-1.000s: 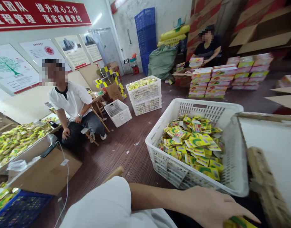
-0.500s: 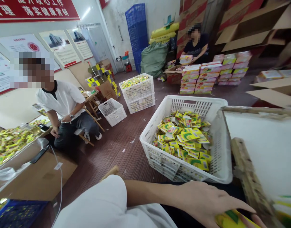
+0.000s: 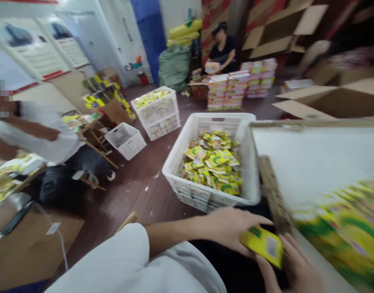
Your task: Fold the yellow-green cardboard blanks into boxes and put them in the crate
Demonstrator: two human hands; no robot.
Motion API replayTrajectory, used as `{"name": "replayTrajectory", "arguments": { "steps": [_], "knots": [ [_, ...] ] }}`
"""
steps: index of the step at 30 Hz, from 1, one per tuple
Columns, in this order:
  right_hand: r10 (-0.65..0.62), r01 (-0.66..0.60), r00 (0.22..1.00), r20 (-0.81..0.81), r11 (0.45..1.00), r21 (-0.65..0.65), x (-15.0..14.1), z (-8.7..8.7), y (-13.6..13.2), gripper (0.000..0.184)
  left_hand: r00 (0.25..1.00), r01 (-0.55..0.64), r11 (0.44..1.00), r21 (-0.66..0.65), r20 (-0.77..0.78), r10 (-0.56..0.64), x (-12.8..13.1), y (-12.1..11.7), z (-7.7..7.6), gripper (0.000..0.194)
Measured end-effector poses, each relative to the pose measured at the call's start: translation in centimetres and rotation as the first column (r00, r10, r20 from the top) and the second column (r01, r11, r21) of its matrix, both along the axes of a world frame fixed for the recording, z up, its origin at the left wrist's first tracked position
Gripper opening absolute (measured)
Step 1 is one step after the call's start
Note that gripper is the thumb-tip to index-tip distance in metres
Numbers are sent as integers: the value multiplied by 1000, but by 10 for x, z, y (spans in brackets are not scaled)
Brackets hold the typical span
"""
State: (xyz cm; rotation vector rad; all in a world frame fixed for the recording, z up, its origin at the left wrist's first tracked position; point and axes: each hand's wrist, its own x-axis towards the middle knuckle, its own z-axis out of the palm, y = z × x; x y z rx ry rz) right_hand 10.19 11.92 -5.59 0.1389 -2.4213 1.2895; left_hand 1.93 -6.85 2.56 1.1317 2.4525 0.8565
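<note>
Low in the head view, a small yellow-and-green packet point(image 3: 264, 245) with a pale label patch is held between my two hands. My left hand point(image 3: 225, 228) reaches in from the left and grips its left end. At the other end, my right hand point(image 3: 303, 266) closes round it with thumb and fingers, blurred by motion. Just beyond my left hand stands a white plastic crate point(image 3: 187, 186) partly filled with loose yellow packets point(image 3: 216, 158). Many similar packets point(image 3: 345, 228) lie in a blurred row on the white tabletop point(image 3: 312, 150) to the right.
Stacked white crates point(image 3: 162, 122) and another white crate point(image 3: 126, 140) stand on the floor. A co-worker in white point(image 3: 53, 130) sits at left; another person point(image 3: 222, 51) works behind stacked boxes point(image 3: 226, 91). An open carton point(image 3: 342, 99) is beyond the table.
The view has swung right, so the crate sits further left. The packet and both hands have risen into fuller view, and more of the packet row shows. The co-worker in white has raised an arm.
</note>
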Motion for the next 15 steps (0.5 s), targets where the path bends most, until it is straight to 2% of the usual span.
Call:
{"name": "replayTrajectory", "arguments": {
  "steps": [2, 3, 5, 7, 9, 10, 12, 15],
  "knots": [
    [-28, 28, 1000, -11, 998, -48, 10, 25, -10, 49, 994, -72, 997, 36, -85, 75, -7, -13, 9, 76],
    [-44, 44, 999, 1, 997, -66, 13, 35, -14, 43, 971, -174, 983, 65, -153, 182, -14, -22, 15, 73],
    [-77, 80, 996, 36, 994, -74, 16, 45, -19, 35, 817, -440, 879, 184, -323, 477, -35, -42, 25, 66],
    [-104, 108, 993, 58, 992, -72, 15, 49, -19, 30, 776, -473, 835, 282, -315, 546, -58, -58, 30, 72],
    [-157, 164, 985, 74, 981, -101, 15, 53, -17, 21, 694, -532, 773, 345, -346, 632, -73, -67, 29, 82],
    [-192, 200, 979, 74, 973, -116, 14, 57, -15, 15, 709, -530, 776, 341, -323, 627, -74, -68, 28, 76],
    [-291, 296, 955, 58, 947, -127, 13, 66, -10, 7, 807, -451, 837, 311, -259, 531, -69, -65, 21, 55],
    [-456, 456, 890, 20, 886, -86, 7, 80, 9, 15, 923, -312, 919, 243, -151, 354, -53, -51, 6, 37]
  ]
}}
